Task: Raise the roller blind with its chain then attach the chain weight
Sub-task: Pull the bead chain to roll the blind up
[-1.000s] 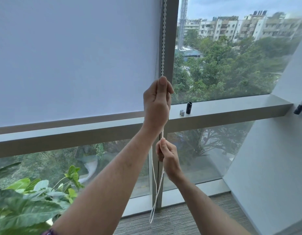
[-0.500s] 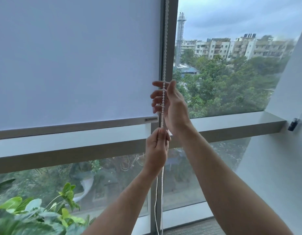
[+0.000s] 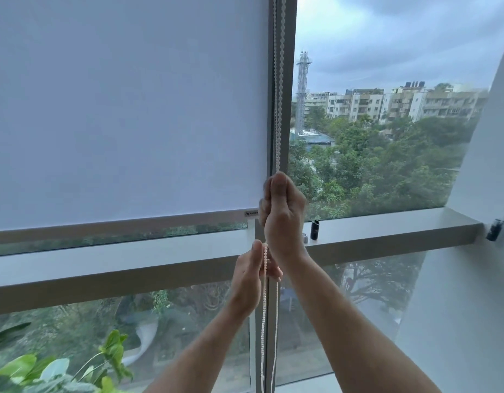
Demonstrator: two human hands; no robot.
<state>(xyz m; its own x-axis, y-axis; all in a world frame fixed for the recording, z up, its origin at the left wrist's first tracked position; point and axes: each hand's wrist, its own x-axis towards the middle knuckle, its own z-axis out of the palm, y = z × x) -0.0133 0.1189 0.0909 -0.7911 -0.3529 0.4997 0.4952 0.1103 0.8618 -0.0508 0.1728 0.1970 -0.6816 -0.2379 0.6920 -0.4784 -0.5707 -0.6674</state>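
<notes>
- My right hand (image 3: 283, 214) gripped the beaded chain (image 3: 279, 109) at the level of the roller blind's (image 3: 126, 109) bottom bar, fingers curled tight round it; my left hand (image 3: 249, 279), just below, pinched the same chain between thumb and fingers.
- The blind covered most of the left pane, its bar hanging just above the grey window ledge (image 3: 387, 225).
- On that ledge, right of my hands, stood a black cylinder (image 3: 315, 230) and a smaller silver piece (image 3: 304, 238).
- A black fitting (image 3: 495, 230) sat on the white wall at right; plant leaves (image 3: 46, 373) filled the lower left corner.
- A small label on the bar was too blurred to read.
- The chain's lower loop ran out of frame.
</notes>
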